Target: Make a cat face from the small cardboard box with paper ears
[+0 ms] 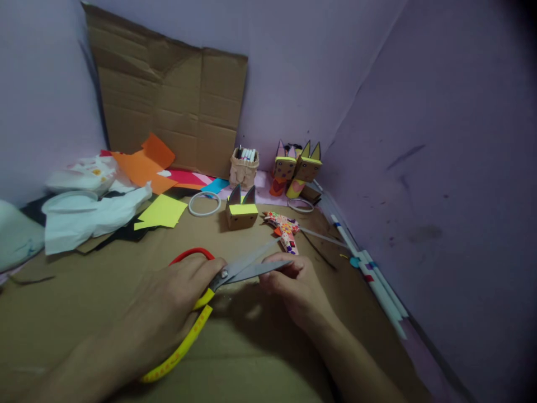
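Your left hand is closed around the scissors, which sit above the brown, matte surface right in front of you. Smooth grey metal blades, parted in a narrow V; round pivot; curved handles, one red, one yellow with orange marks. Your right hand is curled at the blade tips, thumb and fingers drawn close; cannot tell whether they pinch anything small.

Beyond the blades: a boxy cardboard head, flat yellow top, two dark pointed ears. Just right of it, a glue gun in floral patterning. Left of the head, a thin pale ring, then a flat, angular yellow sheet beside crumpled white plastic. Behind, a creased cardboard panel leans on the wall. Along your right, slim white tubes.
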Motion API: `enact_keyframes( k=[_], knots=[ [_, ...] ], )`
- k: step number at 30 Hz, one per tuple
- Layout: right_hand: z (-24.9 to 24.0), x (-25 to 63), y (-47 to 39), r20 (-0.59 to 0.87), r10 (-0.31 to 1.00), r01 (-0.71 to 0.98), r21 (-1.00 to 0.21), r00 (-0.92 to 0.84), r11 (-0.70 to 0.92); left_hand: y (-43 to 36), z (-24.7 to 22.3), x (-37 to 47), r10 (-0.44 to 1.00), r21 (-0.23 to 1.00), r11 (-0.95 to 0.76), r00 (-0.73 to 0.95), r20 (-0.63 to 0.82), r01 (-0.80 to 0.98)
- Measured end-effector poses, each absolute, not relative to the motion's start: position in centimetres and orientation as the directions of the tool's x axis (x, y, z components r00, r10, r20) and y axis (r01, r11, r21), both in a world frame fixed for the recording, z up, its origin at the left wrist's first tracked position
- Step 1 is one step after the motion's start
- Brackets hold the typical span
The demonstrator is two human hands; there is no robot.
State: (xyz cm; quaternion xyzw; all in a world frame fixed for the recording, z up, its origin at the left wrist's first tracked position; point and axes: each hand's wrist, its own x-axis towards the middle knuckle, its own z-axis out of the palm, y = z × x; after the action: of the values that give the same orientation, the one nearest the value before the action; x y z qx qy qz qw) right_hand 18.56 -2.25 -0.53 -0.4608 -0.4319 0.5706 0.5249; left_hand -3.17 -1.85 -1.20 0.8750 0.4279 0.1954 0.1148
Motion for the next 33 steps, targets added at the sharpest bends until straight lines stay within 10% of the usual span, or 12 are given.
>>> enact_keyframes(
  k=[33],
  knots=[
    [-0.61, 19.28, -2.23, -0.074, 0.996, -0.12, -0.989, -0.058, -0.081, -1.16, -0.95, -4.07, 0.73, 0.322, -0.658, 0.681, 0.052, 0.681]
  ],
)
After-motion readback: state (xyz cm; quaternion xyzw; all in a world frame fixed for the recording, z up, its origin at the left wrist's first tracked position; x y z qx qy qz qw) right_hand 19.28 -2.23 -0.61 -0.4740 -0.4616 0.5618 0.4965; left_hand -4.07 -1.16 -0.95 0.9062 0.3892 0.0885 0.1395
